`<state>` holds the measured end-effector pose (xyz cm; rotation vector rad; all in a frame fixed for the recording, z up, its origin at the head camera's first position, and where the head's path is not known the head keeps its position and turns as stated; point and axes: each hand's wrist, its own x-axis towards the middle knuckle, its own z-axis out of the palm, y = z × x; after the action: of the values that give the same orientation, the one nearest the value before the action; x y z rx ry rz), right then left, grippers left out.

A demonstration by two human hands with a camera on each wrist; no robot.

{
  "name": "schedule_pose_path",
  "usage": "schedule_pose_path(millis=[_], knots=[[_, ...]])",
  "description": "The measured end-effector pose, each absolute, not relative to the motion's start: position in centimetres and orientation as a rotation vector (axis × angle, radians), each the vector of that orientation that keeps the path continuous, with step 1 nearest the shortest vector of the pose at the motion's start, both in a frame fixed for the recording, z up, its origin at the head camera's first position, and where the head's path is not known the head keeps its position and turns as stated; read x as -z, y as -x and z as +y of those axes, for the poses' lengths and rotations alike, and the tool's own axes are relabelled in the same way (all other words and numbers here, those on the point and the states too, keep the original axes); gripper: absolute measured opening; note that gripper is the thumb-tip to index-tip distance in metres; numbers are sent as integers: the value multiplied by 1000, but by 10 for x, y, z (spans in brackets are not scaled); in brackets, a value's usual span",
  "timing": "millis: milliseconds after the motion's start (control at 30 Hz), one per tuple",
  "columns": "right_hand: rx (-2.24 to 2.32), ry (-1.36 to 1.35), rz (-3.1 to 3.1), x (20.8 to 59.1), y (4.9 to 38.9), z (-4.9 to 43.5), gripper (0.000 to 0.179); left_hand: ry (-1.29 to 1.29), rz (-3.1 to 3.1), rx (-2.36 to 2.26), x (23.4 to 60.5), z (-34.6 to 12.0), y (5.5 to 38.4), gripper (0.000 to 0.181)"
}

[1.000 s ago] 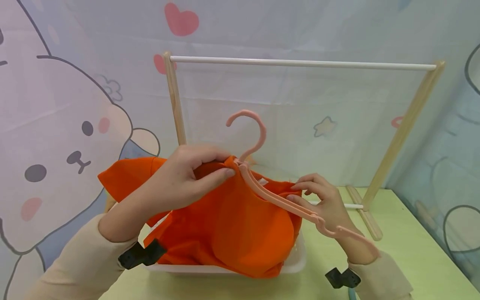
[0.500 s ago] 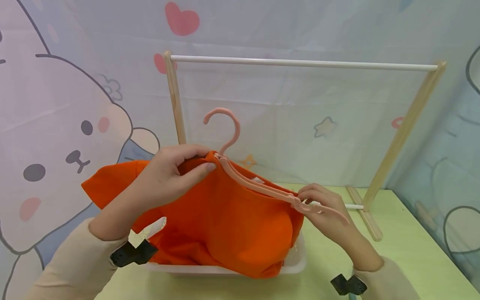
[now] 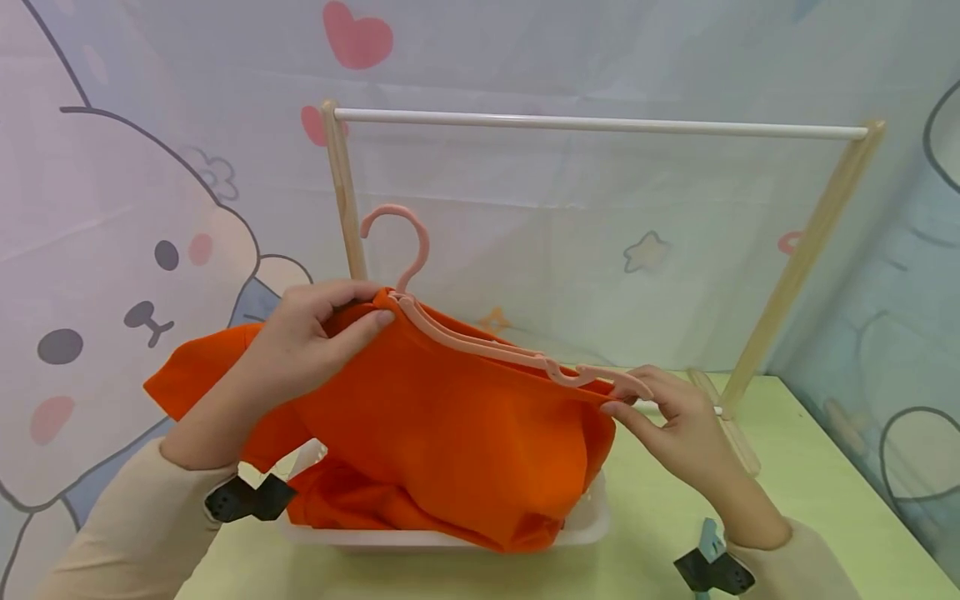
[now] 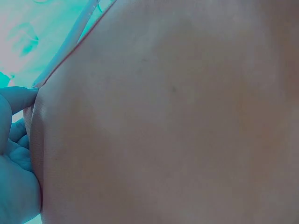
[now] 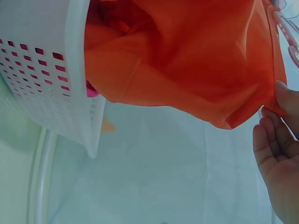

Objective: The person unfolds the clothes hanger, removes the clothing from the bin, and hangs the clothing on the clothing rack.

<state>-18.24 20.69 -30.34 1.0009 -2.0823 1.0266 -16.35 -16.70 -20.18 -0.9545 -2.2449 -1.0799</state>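
An orange T-shirt (image 3: pixel 465 433) is held up by its neckline, its lower part lying in a white basket (image 3: pixel 420 540). A pink clothes hanger (image 3: pixel 480 346) slants across the neck opening with its hook upright. My left hand (image 3: pixel 300 342) pinches the collar right beside the base of the hook. At the other end of the neckline, my right hand (image 3: pixel 678 433) pinches the fabric edge under the hanger's right arm tip. In the left wrist view, the shirt cloth (image 4: pixel 163 116) fills most of the picture. The hanger's left arm is hidden inside the shirt.
Behind the basket stands a drying rack with a white top bar (image 3: pixel 600 125) and wooden posts (image 3: pixel 806 258). It rests on a pale green table (image 3: pixel 840 492). Pink cloth (image 5: pixel 91 90) shows inside the perforated basket in the right wrist view.
The hanger and my left hand have shifted left, the hanger's left side going farther into the shirt. My right hand has moved a little right and down, stretching the neckline.
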Motion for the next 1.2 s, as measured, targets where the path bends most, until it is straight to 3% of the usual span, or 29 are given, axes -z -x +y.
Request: schedule_pose_path(millis=[333, 667, 867, 1200], knots=[[-987, -965, -2013, 301, 179, 214, 34, 954, -2175, 1020, 209, -177, 171, 22], [-1075, -1113, -1916, 292, 178, 224, 10, 990, -2134, 965, 213, -182, 174, 23], [-1079, -1164, -1862, 284, 179, 225, 19, 1024, -2123, 961, 213, -184, 173, 30], [-968, -1156, -1892, 257, 176, 215, 11, 1140, -2045, 910, 203, -173, 174, 33]])
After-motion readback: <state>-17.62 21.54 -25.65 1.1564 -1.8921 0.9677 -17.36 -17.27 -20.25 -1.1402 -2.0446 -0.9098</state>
